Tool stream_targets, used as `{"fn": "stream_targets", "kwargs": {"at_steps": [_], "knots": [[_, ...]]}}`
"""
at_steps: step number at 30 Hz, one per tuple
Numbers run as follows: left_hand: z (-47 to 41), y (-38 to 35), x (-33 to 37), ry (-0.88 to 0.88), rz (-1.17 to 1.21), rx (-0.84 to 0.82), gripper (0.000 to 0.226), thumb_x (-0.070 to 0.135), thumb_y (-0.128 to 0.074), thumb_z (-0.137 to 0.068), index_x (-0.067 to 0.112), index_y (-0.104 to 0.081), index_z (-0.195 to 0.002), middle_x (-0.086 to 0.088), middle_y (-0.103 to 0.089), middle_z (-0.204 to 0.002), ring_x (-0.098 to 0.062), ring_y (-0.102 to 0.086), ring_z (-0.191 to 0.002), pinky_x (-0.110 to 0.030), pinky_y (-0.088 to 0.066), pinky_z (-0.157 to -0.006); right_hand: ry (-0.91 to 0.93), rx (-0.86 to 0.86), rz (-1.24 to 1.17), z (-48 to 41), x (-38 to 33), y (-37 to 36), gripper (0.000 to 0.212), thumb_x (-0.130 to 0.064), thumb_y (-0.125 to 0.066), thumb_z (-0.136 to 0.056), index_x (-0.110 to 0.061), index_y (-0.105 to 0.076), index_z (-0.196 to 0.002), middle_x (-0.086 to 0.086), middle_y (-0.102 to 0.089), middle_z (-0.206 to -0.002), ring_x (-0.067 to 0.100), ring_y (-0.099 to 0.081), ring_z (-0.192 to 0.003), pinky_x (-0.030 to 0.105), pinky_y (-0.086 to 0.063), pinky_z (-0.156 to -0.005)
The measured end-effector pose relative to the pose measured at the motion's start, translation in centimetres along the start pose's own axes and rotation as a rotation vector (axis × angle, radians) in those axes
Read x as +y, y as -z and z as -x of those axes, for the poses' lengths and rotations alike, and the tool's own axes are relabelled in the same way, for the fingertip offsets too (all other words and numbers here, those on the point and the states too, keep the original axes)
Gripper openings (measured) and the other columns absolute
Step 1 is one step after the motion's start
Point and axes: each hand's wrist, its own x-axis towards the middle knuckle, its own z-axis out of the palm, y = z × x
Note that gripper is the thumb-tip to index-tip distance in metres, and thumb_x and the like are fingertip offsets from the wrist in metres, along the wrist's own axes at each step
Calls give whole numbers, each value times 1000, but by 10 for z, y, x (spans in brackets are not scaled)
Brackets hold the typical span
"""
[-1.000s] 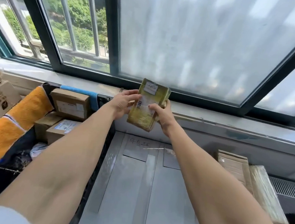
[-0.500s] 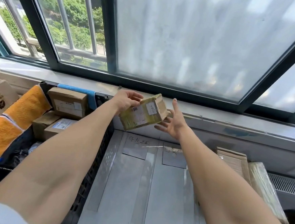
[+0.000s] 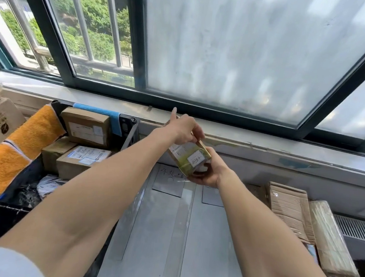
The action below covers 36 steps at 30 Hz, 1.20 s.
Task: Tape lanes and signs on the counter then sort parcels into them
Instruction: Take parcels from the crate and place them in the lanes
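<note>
A small yellow-brown parcel (image 3: 188,159) with white labels hangs in the air above the far end of the grey counter (image 3: 158,235). My left hand (image 3: 183,128) pinches its top edge, forefinger pointing up. My right hand (image 3: 209,173) cups it from below and from the right. On the counter, clear tape strips (image 3: 180,225) mark lanes that run away from me. Two paper signs lie at the lanes' far end: a handwritten sign (image 3: 169,180) on the left and a second sign (image 3: 211,195) partly hidden by my right forearm.
A dark crate (image 3: 131,138) on the left holds several cardboard parcels (image 3: 86,128), with an orange towel (image 3: 12,155) over its side. Flattened cardboard (image 3: 289,208) and a wrapped long box (image 3: 332,242) lie on the right. The window sill and wall close the counter's far side.
The parcel came down from window height and was turned over. My right hand let go for a moment, then took it from underneath. My left hand shifted to its top edge.
</note>
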Motion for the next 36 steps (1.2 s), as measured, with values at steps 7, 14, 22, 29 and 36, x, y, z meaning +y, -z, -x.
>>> {"fn": "stream_targets", "kwargs": {"at_steps": [7,14,22,29,36], "knots": [[4,-5,-18,436,59,374,117,59,-79,-67,26,-9,-155,-12,-11,-160,-35,-6,-148,-65,-3,-113,105,-59,-210,-10,17,7,49,-47,-73,-73,-7,-75,-101,22,-69,-106,39,-65,-99,55,-55,-82],[20,-13,-31,702,1215,93,48,48,-73,-82,18,-58,-116,-9,-68,-113,-32,-63,-106,-50,-54,-72,103,-107,20,-11,20,-10,53,-53,-50,-81,-14,-72,-109,14,-61,-123,35,-56,-109,51,-45,-100],[20,-3,-41,573,1207,312,39,40,-73,-85,20,-59,-115,-7,-67,-113,-25,-65,-92,-38,-56,-63,598,347,577,-9,-7,-29,81,-39,-60,-90,-18,-17,-156,7,-24,-160,26,-29,-143,44,-28,-115],[17,-3,-30,556,1121,260,38,7,-69,-89,11,-60,-125,-11,-70,-109,-24,-69,-86,-40,-58,-63,673,236,511,-3,-24,-36,47,-50,-42,-99,-19,-61,-130,2,-66,-124,21,-63,-112,38,-51,-97],[11,-20,-13,491,1162,226,35,7,-69,-89,11,-62,-123,-7,-71,-98,-19,-70,-78,-32,-57,-51,698,229,451,10,-28,1,19,-24,-61,-95,-24,-65,-114,2,-73,-105,13,-69,-81,27,-57,-65]]}}
